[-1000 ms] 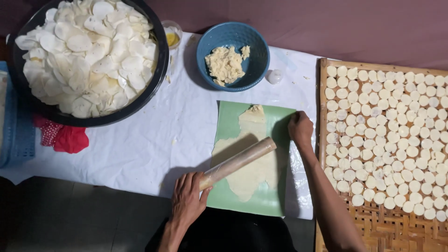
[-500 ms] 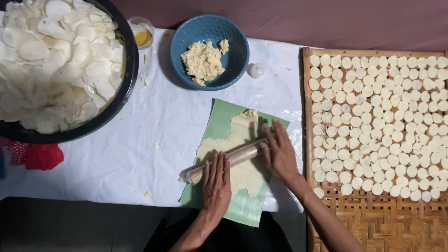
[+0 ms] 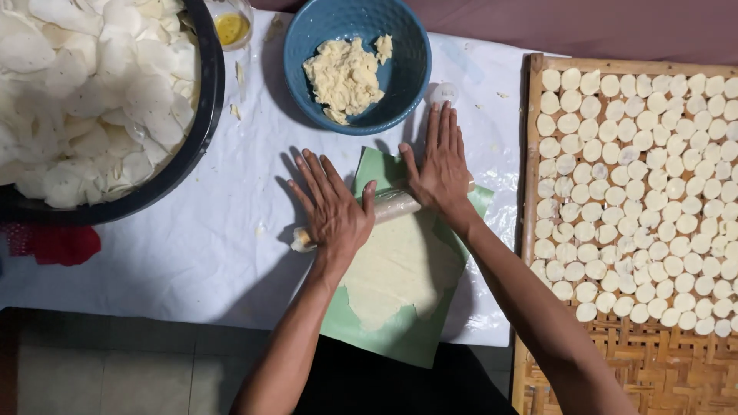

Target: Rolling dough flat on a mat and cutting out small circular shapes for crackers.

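Note:
A thin sheet of pale dough [image 3: 396,269] lies on a green mat [image 3: 400,338] in front of me. A wooden rolling pin [image 3: 393,206] lies across the mat's far end. My left hand [image 3: 332,204] presses flat on the pin's left part, fingers spread. My right hand [image 3: 440,163] presses flat on its right part, fingers straight and pointing away from me. Neither hand curls around the pin. Most of the pin is hidden under my palms; only its left end and middle show.
A blue bowl [image 3: 304,69] with a lump of dough [image 3: 344,77] stands just beyond the mat. A large black basin [image 3: 201,131] of white discs sits far left. A woven tray [image 3: 607,346] covered with several small dough rounds lies at right. A small glass [image 3: 231,27] of yellow liquid stands at the back.
Both hands have pushed the rolling pin away from me to the mat's far end. The dough sheet now lies uncovered behind the pin. My fingers have stretched out flat.

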